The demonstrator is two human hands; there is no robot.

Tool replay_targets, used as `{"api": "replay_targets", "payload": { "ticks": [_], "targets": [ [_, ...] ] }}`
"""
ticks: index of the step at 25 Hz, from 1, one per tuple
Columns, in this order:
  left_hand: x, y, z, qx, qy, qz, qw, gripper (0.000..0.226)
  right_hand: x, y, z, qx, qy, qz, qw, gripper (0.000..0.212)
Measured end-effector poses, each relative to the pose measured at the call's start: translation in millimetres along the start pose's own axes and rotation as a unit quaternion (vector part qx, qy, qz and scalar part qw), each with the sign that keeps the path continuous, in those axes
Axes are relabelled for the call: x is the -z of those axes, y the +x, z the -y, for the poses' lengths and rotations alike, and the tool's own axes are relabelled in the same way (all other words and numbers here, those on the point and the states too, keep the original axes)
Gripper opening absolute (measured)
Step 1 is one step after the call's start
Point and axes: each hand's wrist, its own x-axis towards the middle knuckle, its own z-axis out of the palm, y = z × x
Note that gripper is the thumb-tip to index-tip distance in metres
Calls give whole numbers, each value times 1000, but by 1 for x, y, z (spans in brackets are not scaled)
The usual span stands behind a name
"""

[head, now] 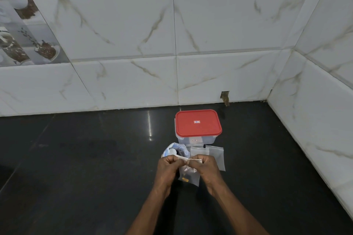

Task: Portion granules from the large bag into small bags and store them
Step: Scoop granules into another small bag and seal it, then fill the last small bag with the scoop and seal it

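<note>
A small clear bag [189, 176] hangs between my hands above the black counter, with a few granules at its bottom. My left hand [168, 166] pinches the left side of its top edge. My right hand [205, 166] pinches the right side, so the thumbs nearly meet. Just behind my hands lies the large blue-and-white bag [176, 149], open at the top. Two empty small bags [214, 153] lie flat to its right. A clear storage box with a red lid [198, 123] stands behind them, lid on.
The black counter [86, 168] runs left and toward me. A marble-tiled wall closes the back and the right side, forming a corner at the far right. A small hole in the wall [225, 97] sits just above the counter behind the box.
</note>
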Motion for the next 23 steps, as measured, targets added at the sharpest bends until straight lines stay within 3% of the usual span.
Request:
{"api": "replay_targets", "payload": {
  "ticks": [3,7,12,17,20,23],
  "targets": [
    [12,3,4,-30,30,24,999,7,11,3,0,-18,15,3,1000,7],
    [10,5,7,-43,33,-2,999,9,10,6,-2,3,-32,-11,999,8],
    [15,9,15,-29,21,-4,999,16,18,7,3,-8,-42,47,998,6],
    [11,14,15,-36,32,-20,999,20,12,12,-8,40,-144,-34,988,6],
    [8,13,10,-32,-10,-21,999,17,16,9,-2,19,-42,12,999,5],
    [-1,13,3,-41,-69,2,997,7,26,4,-2,16,6,84,996,21]
  ]
}}
